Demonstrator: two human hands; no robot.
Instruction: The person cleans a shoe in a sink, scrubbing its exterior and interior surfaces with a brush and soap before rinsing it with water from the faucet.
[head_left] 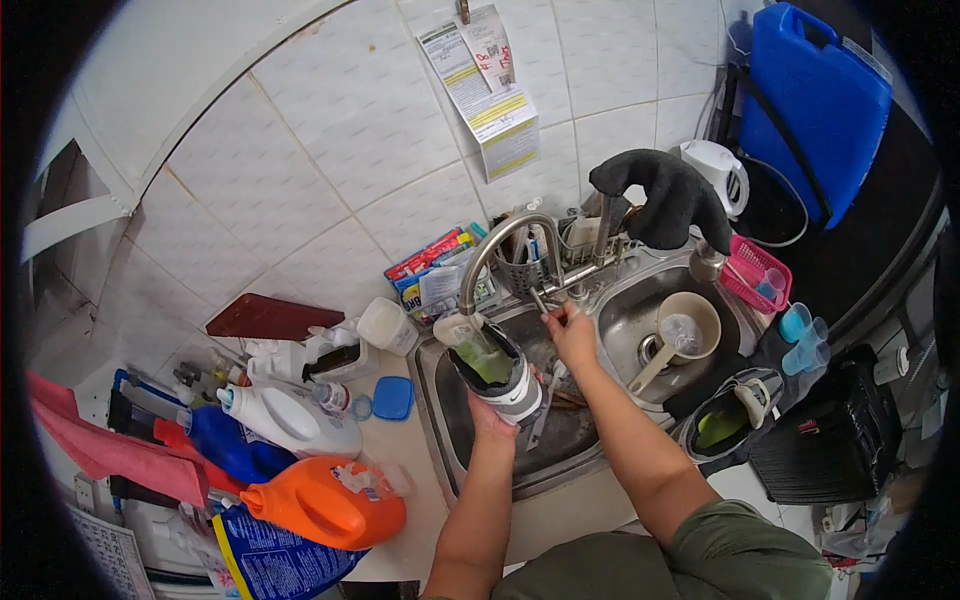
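Observation:
A grey and white sneaker [518,392] with a green insole is in my left hand [493,418], whose fingers are wrapped around its heel end. The shoe is tilted over the left sink basin [470,480], its opening under the spout of the metal faucet [497,236]. At the faucet base, my right hand [572,335] has its fingers closed on the faucet lever [541,302]. A second sneaker [722,430], also with a green insole, lies on the counter to the right of the sink. Utensils lie partly hidden in the left basin.
The right basin holds a beige dipper [705,312]. A pink basket [752,275] and blue cups [805,352] stand right of it. On the left are an orange detergent bottle [325,500], a white bottle [300,425] and a blue lid [393,398]. A blue jerrycan [815,110] stands behind.

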